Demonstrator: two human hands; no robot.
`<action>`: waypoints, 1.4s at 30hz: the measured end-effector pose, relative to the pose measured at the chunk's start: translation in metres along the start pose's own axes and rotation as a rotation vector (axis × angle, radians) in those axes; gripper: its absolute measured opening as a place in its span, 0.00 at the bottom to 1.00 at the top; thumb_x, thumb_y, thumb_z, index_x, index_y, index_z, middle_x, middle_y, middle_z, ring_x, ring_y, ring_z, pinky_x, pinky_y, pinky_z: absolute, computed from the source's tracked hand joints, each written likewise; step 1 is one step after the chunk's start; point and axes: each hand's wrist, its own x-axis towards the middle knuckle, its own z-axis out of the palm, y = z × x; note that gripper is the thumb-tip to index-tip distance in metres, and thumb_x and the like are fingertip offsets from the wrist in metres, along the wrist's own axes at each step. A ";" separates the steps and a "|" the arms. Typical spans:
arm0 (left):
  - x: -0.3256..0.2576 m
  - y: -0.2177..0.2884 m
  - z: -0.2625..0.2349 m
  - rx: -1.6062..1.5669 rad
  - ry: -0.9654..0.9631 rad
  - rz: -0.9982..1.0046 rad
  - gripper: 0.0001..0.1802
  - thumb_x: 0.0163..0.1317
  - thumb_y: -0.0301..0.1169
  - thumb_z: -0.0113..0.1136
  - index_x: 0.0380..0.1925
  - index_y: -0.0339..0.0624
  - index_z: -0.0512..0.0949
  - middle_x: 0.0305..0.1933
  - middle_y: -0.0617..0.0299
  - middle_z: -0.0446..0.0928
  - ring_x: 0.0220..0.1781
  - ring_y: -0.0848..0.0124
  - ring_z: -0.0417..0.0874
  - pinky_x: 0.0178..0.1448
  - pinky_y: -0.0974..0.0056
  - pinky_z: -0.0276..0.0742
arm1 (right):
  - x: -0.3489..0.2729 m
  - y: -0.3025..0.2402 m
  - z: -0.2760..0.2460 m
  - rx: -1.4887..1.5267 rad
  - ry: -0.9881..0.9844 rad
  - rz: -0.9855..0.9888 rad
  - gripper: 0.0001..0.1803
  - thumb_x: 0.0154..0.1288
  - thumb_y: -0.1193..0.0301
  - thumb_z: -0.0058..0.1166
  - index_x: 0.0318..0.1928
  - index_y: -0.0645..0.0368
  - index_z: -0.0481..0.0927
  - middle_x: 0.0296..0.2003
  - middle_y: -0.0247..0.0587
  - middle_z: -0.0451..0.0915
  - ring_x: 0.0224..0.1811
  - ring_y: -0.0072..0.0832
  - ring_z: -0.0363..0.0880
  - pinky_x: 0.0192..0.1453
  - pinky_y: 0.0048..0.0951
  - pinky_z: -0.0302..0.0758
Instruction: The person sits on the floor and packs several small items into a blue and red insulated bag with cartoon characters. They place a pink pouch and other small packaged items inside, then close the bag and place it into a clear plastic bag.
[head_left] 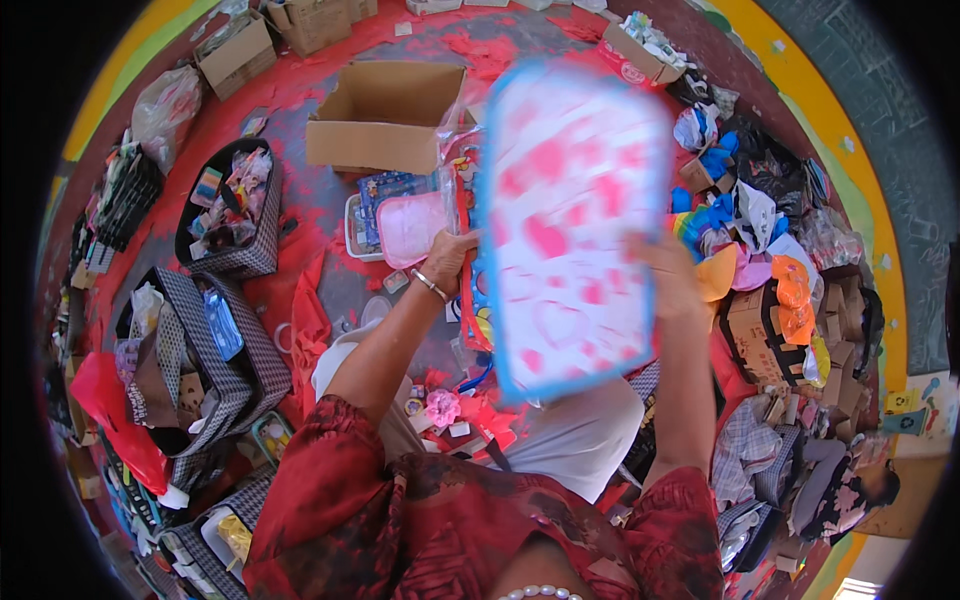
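Note:
A flat rectangular board [570, 290] with rounded corners is raised in front of me, blurred by motion. It is white with pink hearts and a light blue rim. My right hand [665, 275] grips its right edge, fingers curled onto the front. At the board's left side, my left hand [447, 260], with a bangle on the wrist, is closed on a red-edged clear plastic bag [466, 190] with colourful contents. The board hides most of that bag. Just beyond the left hand lie a pink plastic tray [412, 228] and a white container [357, 230] with blue patterned packs.
An open cardboard box [388, 110] stands ahead on the red-stained floor. Checked fabric bins [235, 215] full of small goods line my left. To the right are heaped bags, orange plastic [794, 290] and a brown carton [757, 335]. A pink flower [442, 407] lies between my legs.

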 end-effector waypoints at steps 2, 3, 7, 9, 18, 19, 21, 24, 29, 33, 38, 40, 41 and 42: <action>0.002 -0.003 -0.003 -0.020 0.012 -0.031 0.14 0.50 0.27 0.63 0.36 0.33 0.75 0.34 0.57 0.79 0.28 0.70 0.82 0.31 0.66 0.81 | 0.023 0.032 0.033 -0.217 -0.024 -0.012 0.11 0.54 0.70 0.54 0.34 0.65 0.75 0.26 0.33 0.75 0.26 0.21 0.72 0.31 0.25 0.69; 0.002 -0.004 -0.006 0.030 0.070 -0.104 0.15 0.50 0.27 0.63 0.37 0.32 0.74 0.34 0.56 0.79 0.27 0.70 0.82 0.31 0.66 0.81 | 0.031 0.040 0.041 -0.493 -0.021 -0.041 0.11 0.55 0.69 0.55 0.33 0.65 0.74 0.25 0.31 0.74 0.24 0.20 0.71 0.29 0.23 0.69; 0.003 -0.005 -0.009 0.038 0.149 -0.077 0.13 0.53 0.25 0.59 0.39 0.34 0.73 0.35 0.58 0.79 0.32 0.70 0.82 0.33 0.67 0.81 | 0.030 0.045 0.044 -0.399 0.089 -0.043 0.15 0.54 0.68 0.53 0.39 0.67 0.73 0.27 0.46 0.77 0.28 0.36 0.76 0.37 0.35 0.72; 0.003 -0.005 -0.008 -0.013 0.104 -0.074 0.12 0.55 0.24 0.57 0.39 0.36 0.73 0.35 0.59 0.79 0.32 0.70 0.82 0.33 0.67 0.81 | 0.024 0.041 0.045 -0.546 0.191 -0.144 0.16 0.53 0.68 0.55 0.39 0.66 0.73 0.28 0.47 0.78 0.29 0.41 0.76 0.39 0.39 0.72; 0.014 -0.009 -0.025 0.108 -0.103 -0.086 0.15 0.59 0.29 0.51 0.45 0.36 0.70 0.42 0.58 0.77 0.40 0.68 0.80 0.40 0.63 0.80 | 0.028 0.078 0.012 0.093 0.134 -0.164 0.44 0.50 0.57 0.62 0.62 0.64 0.57 0.57 0.49 0.65 0.53 0.37 0.70 0.56 0.33 0.68; 0.017 -0.011 -0.029 0.093 -0.119 -0.133 0.17 0.60 0.31 0.49 0.48 0.35 0.69 0.45 0.56 0.76 0.43 0.66 0.79 0.43 0.62 0.80 | 0.028 0.087 0.006 0.244 -0.066 -0.073 0.43 0.53 0.57 0.61 0.63 0.64 0.56 0.57 0.46 0.65 0.54 0.32 0.69 0.56 0.32 0.68; 0.023 -0.008 -0.041 0.265 -0.158 -0.126 0.21 0.61 0.34 0.46 0.51 0.33 0.67 0.48 0.54 0.74 0.46 0.63 0.78 0.46 0.60 0.78 | 0.034 0.103 0.012 0.341 -0.158 0.144 0.41 0.53 0.57 0.60 0.60 0.68 0.58 0.51 0.45 0.71 0.50 0.27 0.72 0.55 0.29 0.70; 0.035 -0.003 -0.057 0.398 -0.171 -0.196 0.23 0.61 0.37 0.46 0.52 0.33 0.66 0.50 0.54 0.73 0.47 0.63 0.77 0.47 0.59 0.77 | 0.040 0.119 0.024 0.134 -0.040 -0.099 0.42 0.47 0.52 0.63 0.55 0.69 0.62 0.45 0.49 0.75 0.47 0.31 0.75 0.51 0.29 0.71; 0.036 0.004 -0.057 0.426 -0.160 -0.324 0.26 0.61 0.40 0.47 0.54 0.34 0.63 0.52 0.54 0.71 0.50 0.62 0.76 0.50 0.57 0.76 | 0.048 0.125 0.037 -0.003 0.144 0.006 0.52 0.38 0.55 0.63 0.62 0.65 0.54 0.47 0.63 0.72 0.49 0.46 0.74 0.52 0.36 0.70; 0.013 0.013 -0.036 0.296 -0.190 -0.150 0.24 0.62 0.40 0.47 0.54 0.36 0.64 0.52 0.55 0.71 0.49 0.63 0.76 0.49 0.58 0.75 | 0.049 0.121 0.038 -0.038 0.151 0.089 0.54 0.35 0.54 0.64 0.61 0.70 0.53 0.48 0.61 0.72 0.51 0.45 0.73 0.53 0.35 0.69; 0.010 0.018 -0.042 0.229 -0.251 -0.137 0.17 0.60 0.33 0.51 0.49 0.41 0.68 0.46 0.60 0.73 0.47 0.69 0.75 0.49 0.63 0.73 | 0.045 0.116 0.034 0.004 0.170 0.045 0.54 0.35 0.56 0.64 0.62 0.67 0.52 0.49 0.58 0.72 0.52 0.45 0.72 0.56 0.35 0.68; 0.018 0.011 -0.057 0.168 -0.095 -0.256 0.16 0.59 0.31 0.52 0.48 0.42 0.70 0.45 0.61 0.74 0.48 0.70 0.75 0.51 0.64 0.72 | 0.044 0.112 0.034 -0.044 0.210 0.051 0.52 0.36 0.56 0.63 0.61 0.66 0.54 0.48 0.59 0.72 0.51 0.45 0.73 0.54 0.37 0.70; 0.021 0.007 -0.064 0.266 0.097 -0.294 0.16 0.59 0.32 0.53 0.48 0.42 0.70 0.44 0.61 0.74 0.48 0.70 0.75 0.52 0.64 0.72 | 0.043 0.109 0.035 -0.051 0.194 0.051 0.51 0.36 0.57 0.63 0.60 0.67 0.55 0.47 0.59 0.73 0.51 0.45 0.73 0.53 0.38 0.71; 0.027 0.005 -0.068 0.447 0.077 -0.282 0.22 0.58 0.34 0.55 0.52 0.41 0.67 0.49 0.57 0.72 0.51 0.64 0.74 0.57 0.60 0.70 | 0.042 0.107 0.036 -0.074 0.180 0.079 0.49 0.36 0.57 0.62 0.59 0.67 0.56 0.46 0.59 0.73 0.50 0.45 0.73 0.52 0.39 0.71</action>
